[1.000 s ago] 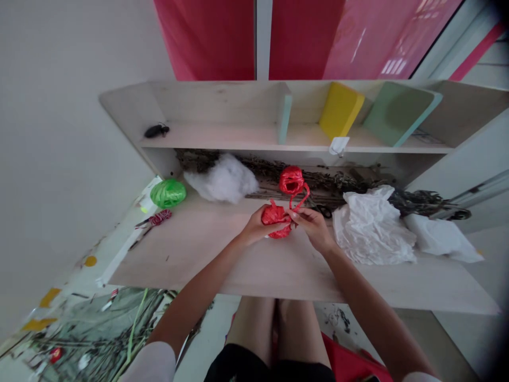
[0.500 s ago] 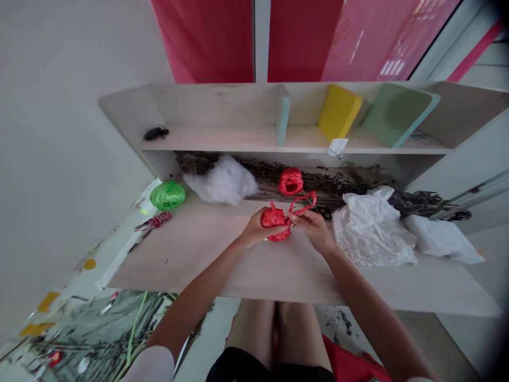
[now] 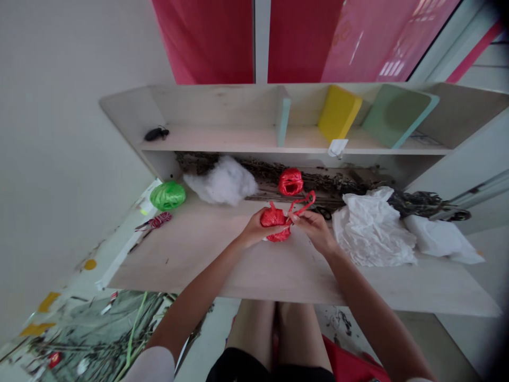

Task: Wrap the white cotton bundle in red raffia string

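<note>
A shiny red bundle (image 3: 274, 216), made of plastic ribbon or twine, is gripped by my left hand (image 3: 253, 229) above the desk. The thumb lies across its front. My right hand (image 3: 314, 227) pinches a red plastic strand (image 3: 305, 202) at the bundle's right side; the strand loops up above the fingers. Behind the hands sits a second red ball of plastic twine (image 3: 290, 181) with a hollow in its middle. Dark scissor handles (image 3: 325, 213) show partly just beyond my right hand.
White stuffing (image 3: 225, 180), a green twine ball (image 3: 167, 196) and a red-and-white cord bundle (image 3: 159, 219) are on the left. Crumpled white paper (image 3: 374, 228) lies on the right. Dry stems (image 3: 254, 165) run along the back, under a shelf (image 3: 222, 139) with yellow and green dividers.
Almost nothing differs. The strand's loop has shifted very slightly, and both hands keep their hold in the same place.
</note>
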The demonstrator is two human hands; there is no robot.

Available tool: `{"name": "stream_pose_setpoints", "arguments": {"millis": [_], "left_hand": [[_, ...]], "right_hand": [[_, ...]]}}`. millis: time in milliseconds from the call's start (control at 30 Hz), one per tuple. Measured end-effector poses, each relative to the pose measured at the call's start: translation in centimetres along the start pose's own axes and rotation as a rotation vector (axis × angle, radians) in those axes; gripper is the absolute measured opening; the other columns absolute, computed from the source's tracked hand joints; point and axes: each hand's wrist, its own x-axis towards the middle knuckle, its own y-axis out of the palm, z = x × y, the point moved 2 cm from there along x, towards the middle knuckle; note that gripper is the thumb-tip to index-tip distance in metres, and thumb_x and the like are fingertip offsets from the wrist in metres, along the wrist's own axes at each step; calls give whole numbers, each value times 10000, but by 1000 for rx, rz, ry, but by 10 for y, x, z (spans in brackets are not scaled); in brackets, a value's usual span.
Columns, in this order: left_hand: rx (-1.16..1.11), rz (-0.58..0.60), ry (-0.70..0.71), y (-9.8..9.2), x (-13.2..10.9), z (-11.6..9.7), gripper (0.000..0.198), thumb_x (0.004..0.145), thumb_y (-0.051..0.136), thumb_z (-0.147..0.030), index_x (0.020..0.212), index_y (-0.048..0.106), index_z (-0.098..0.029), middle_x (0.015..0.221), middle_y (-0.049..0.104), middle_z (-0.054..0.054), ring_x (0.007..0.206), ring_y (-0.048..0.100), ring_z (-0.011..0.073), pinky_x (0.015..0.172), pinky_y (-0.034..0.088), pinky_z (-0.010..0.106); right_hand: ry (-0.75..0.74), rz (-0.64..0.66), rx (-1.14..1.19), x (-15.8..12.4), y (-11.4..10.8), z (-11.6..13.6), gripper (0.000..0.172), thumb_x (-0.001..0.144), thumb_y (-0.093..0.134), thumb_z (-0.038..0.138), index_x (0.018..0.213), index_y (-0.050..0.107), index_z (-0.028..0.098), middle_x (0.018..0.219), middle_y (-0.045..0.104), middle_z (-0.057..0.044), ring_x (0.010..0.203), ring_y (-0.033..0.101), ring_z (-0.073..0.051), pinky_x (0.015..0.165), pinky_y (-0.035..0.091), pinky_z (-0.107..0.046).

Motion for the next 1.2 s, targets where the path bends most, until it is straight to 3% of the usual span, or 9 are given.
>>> {"name": "stream_pose_setpoints", "arguments": {"millis": [167,367,600,867,1200], "left_hand": [[-19,-3,-22,1,0,-3,564,487,894,-326,915,584,-130,862,677,44,772,649,158,768,526,332],[-37,-17,-4,2,1,-1,559,525,877,-360,955,598,-137,944,707,84,872,677,213,826,529,365],[14,-16,-5,-3,4,4,563,572,849,-414,997,598,-143,963,691,81,858,659,187,804,519,333],[156,12,50,-5,1,8,634,471,905,-299,996,579,-156,932,655,44,842,623,163,792,500,301],[0,-3,-14,-3,3,4,577,500,885,-326,954,581,-139,922,678,51,834,651,175,816,519,348]], "right_hand": [[14,6,10,0,-1,-1,366,658,763,565,730,741,208,746,717,-41,775,645,-212,777,505,-354],[17,-1,62,2,1,-4,354,698,735,561,689,723,207,742,704,-45,739,627,-189,785,499,-345],[12,-56,36,2,1,-3,376,680,751,550,656,662,185,670,647,-22,644,554,-142,671,465,-294],[5,-123,25,1,2,-7,406,633,781,553,623,607,186,608,582,13,572,501,-106,582,419,-249],[139,96,217,1,0,0,286,657,784,471,759,738,207,854,718,-41,755,621,-154,763,497,-310]]}}
